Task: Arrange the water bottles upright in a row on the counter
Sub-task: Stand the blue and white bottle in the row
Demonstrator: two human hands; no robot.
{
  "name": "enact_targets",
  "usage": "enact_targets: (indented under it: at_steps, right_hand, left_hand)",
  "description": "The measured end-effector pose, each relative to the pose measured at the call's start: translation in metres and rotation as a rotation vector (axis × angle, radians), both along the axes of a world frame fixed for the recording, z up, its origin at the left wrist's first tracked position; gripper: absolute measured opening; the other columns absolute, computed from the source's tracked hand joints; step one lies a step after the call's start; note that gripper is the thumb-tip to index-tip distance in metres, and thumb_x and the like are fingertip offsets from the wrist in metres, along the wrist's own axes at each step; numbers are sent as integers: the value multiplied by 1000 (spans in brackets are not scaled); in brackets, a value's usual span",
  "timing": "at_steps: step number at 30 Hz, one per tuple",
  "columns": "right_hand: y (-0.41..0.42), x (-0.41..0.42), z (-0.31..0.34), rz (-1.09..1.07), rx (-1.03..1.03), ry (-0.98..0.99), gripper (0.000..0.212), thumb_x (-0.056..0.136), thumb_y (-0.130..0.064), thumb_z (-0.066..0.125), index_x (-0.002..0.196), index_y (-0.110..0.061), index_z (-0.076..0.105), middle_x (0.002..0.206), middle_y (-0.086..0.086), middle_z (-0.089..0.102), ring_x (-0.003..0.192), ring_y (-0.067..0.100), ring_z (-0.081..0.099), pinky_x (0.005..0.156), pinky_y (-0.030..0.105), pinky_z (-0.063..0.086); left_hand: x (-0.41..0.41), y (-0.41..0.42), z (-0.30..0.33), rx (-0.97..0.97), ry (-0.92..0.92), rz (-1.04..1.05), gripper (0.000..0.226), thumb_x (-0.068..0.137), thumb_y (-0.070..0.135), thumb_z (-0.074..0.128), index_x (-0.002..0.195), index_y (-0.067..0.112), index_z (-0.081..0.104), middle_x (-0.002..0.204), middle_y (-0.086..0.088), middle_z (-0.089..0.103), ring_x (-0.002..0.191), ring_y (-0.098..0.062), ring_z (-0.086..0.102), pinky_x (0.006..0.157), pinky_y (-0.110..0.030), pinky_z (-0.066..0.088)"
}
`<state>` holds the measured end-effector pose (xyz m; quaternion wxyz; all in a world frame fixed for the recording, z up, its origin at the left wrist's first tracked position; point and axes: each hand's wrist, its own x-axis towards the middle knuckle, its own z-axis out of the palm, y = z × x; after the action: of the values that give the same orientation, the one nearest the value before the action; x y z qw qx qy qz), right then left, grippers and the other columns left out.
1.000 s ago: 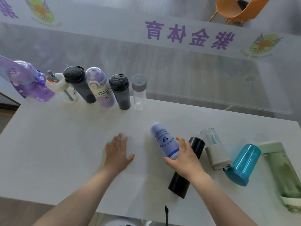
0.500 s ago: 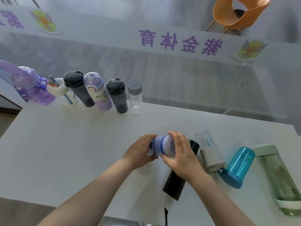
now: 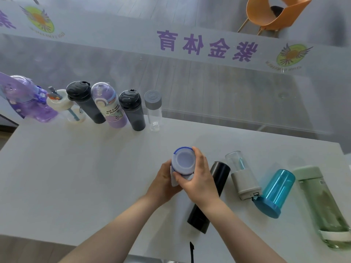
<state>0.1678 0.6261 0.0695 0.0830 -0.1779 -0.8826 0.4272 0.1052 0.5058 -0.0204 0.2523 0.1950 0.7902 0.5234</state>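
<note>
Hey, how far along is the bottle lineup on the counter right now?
About halfway. Six bottles stand in a row at the back, ending with the clear grey-capped bottle. In hand: the left hand and right hand grip the white and blue bottle. Left lying down: the black bottle, the beige bottle, the blue bottle and the green bottle.

A frosted glass partition [image 3: 190, 88] bearing purple characters [image 3: 207, 46] rises behind the pale counter [image 3: 76, 177]; beyond the partition, upper right, stands an orange chair [image 3: 273, 14] on grey plank flooring [image 3: 133, 8]
</note>
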Motion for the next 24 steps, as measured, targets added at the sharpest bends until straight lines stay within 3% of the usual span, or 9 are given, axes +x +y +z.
enact_targets:
  at_steps: [3, 5, 7, 12, 18, 24]
  right_hand:
    - [4, -5, -4, 28, 43, 29, 91, 75, -40, 76, 146, -27, 22, 134, -8, 35, 114, -6, 36, 84, -2, 29]
    - [9, -10, -4, 33, 35, 33, 91, 75, -39, 77, 146, -28, 22, 133, -10, 36, 113, -8, 35, 83, -3, 28]
    - [14, -18, -5, 42, 33, 37, 90, 76, -38, 77, 146, -28, 22, 132, -9, 37, 113, -7, 36, 85, 1, 30]
    - [25, -45, -6, 49, 36, 55, 90, 77, -36, 77, 146, -22, 22, 129, -5, 39, 111, -4, 36, 90, 16, 36]
    - [39, -86, -5, 55, 10, 65, 90, 77, -33, 77, 147, -18, 23, 132, -1, 40, 111, -4, 35, 91, 11, 30]
    - [52, -130, -8, 49, 17, 78, 90, 77, -31, 76, 148, -15, 23, 140, 5, 39, 123, 14, 39, 92, 12, 27]
  left_hand:
    - [-10, -25, -11, -455, 344, -64, 93, 72, 52, 74, 145, 17, 28, 147, -4, 37, 135, -23, 37, 111, -44, 33]
    - [-15, -40, -13, -774, 307, -63, 105, 72, 61, 67, 150, 21, 9, 158, -6, 13, 146, -28, 12, 114, -53, 17]
    - [-23, -50, -11, -936, 208, -58, 114, 70, 71, 61, 150, 26, -7, 160, -3, -7, 147, -28, -4, 111, -61, 11]
    - [-25, -59, -13, -1049, 194, -160, 118, 66, 85, 46, 147, 30, -20, 157, -3, -26, 145, -29, -19, 110, -65, 4]
    - [-27, -61, -15, -1055, 159, -192, 115, 67, 89, 36, 143, 32, -29, 152, 0, -37, 142, -27, -30, 110, -66, -9]
    - [-30, -58, -9, -1095, 96, -257, 115, 68, 88, 35, 142, 30, -32, 149, 0, -42, 139, -28, -34, 109, -67, -9]
